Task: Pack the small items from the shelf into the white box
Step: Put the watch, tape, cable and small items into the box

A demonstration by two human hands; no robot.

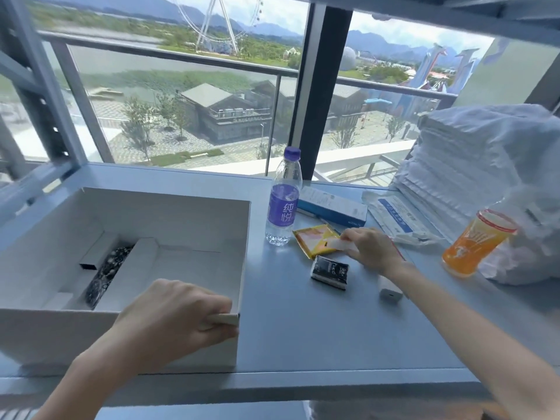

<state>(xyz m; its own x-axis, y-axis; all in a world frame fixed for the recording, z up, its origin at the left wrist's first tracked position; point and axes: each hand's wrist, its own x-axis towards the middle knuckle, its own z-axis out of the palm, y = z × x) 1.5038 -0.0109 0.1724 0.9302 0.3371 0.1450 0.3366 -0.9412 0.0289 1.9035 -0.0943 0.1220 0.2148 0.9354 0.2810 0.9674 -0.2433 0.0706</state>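
The white box (194, 219) stands open on the left of the grey-blue shelf (303, 328). A dark patterned item (109, 271) and small white boxes lie inside it. My left hand (172, 316) grips the box's near right corner. My right hand (372, 247) pinches a small pale flat packet (339, 244) just above a yellow sachet (316, 241). A black packet (329, 271) lies in front of the sachet. A small white block (391, 293) sits under my right forearm.
A purple-labelled water bottle (283, 201) stands right of the box. Behind it lie a blue-and-white carton (333, 206) and a sealed mask pack (397, 219). An orange cup (472, 244) and a white bag of stacked cloths (485, 177) fill the right end.
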